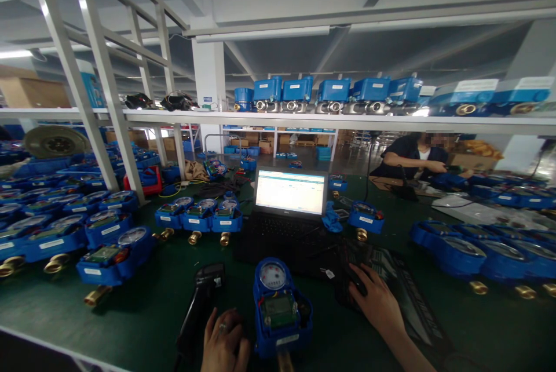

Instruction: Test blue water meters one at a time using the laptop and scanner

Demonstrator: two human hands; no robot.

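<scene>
A blue water meter (pixel 280 308) with a round dial and a green circuit board stands on the green bench in front of me. My left hand (pixel 225 342) rests just left of it, fingers curled, next to a black handheld scanner (pixel 200 302); whether it grips anything is unclear. My right hand (pixel 377 299) lies over a black mouse (pixel 354 285) on a dark mat (pixel 403 291), fingers wrapped on it. An open laptop (pixel 290 210) with a lit screen stands behind the meter.
Rows of blue meters (pixel 65 233) cover the bench at left, three (pixel 200 218) beside the laptop, more at right (pixel 482 247). An overhead shelf (pixel 278 120) carries blue units. A person (pixel 412 157) works at the far right. White frame posts (pixel 108 82) rise at left.
</scene>
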